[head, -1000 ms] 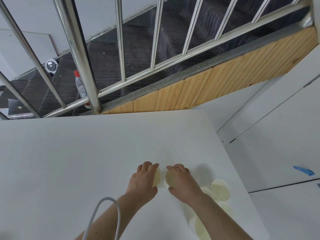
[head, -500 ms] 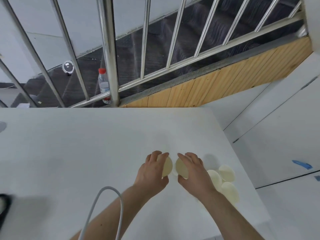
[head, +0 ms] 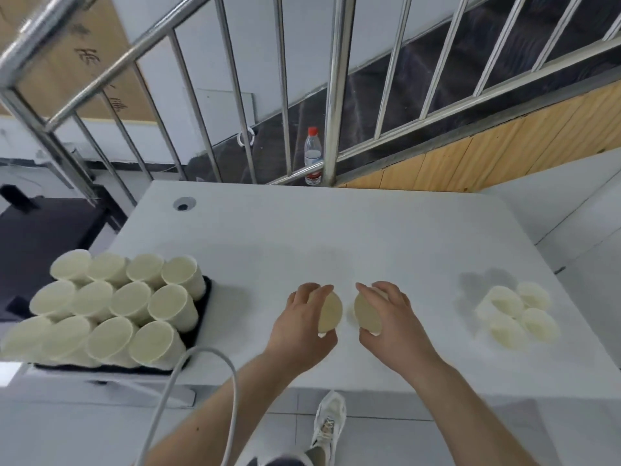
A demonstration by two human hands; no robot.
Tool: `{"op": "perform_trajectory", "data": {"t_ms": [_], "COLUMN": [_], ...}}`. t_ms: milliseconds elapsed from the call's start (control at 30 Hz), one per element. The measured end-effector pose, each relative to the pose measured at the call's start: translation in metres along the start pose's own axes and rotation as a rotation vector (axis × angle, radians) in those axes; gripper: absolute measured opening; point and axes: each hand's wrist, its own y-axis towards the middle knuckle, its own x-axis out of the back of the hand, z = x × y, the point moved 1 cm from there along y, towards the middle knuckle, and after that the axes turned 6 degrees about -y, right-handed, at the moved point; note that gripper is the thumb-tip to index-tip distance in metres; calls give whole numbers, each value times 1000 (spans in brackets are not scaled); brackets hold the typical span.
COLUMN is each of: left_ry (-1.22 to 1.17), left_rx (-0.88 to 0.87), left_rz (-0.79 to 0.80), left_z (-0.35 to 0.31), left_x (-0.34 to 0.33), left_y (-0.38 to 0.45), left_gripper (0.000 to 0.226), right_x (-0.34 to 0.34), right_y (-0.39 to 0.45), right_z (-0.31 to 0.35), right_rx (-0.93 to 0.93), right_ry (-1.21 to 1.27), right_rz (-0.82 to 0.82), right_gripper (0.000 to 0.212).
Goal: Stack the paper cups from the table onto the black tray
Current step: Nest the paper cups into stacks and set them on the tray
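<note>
My left hand (head: 300, 326) grips a cream paper cup (head: 330, 312) from the side, above the middle of the white table (head: 369, 237). My right hand (head: 389, 322) grips a second paper cup (head: 368, 312) right beside it; the two cups are a small gap apart. At the table's left end sits the black tray (head: 205, 297), packed with several stacks of upside-down paper cups (head: 111, 307). Several more loose cups (head: 519, 312) stand upside down near the table's right end.
A grey cable (head: 188, 381) loops up in front of my left forearm. A cable hole (head: 183, 204) lies at the table's far left corner. Behind the table runs a steel stair railing (head: 331, 95) with a water bottle (head: 313, 156) at its foot. My shoe (head: 331, 422) shows below the table's front edge.
The view has swung left, bringing the tray with its cup stacks into sight. Both hands, each still holding a cup, have moved left, away from the loose cups.
</note>
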Motion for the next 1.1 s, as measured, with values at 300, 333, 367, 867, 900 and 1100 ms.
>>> {"op": "perform_trajectory", "data": {"t_ms": [300,333,367,867,900,1100], "left_ry": [-27,-30,-36,3,13,60], "left_rx": [68,69,65,74,87,71], "left_rz": [-130,-148,-173,-155,-119,33], "left_z": [55,61,70,229,235,261], "left_x": [65,74,84,232,234,239], "left_y": [-64,-69,-75,-116,-116,-113], "left_gripper": [71,70,70,71,72,73], "right_x": [-20,-24,-28,-114,-118,-145], "right_y": [-16,-15,-15,16,16,22], "right_z": [100,113,127,311,315,338], "right_rx": [133,150,169,179,167,84], "right_ry": [0,-1,-4,-53,-64,-115], "right_rz": [16,16,16,119,129,185], "right_gripper": [74,73,73,74,74,72]}}
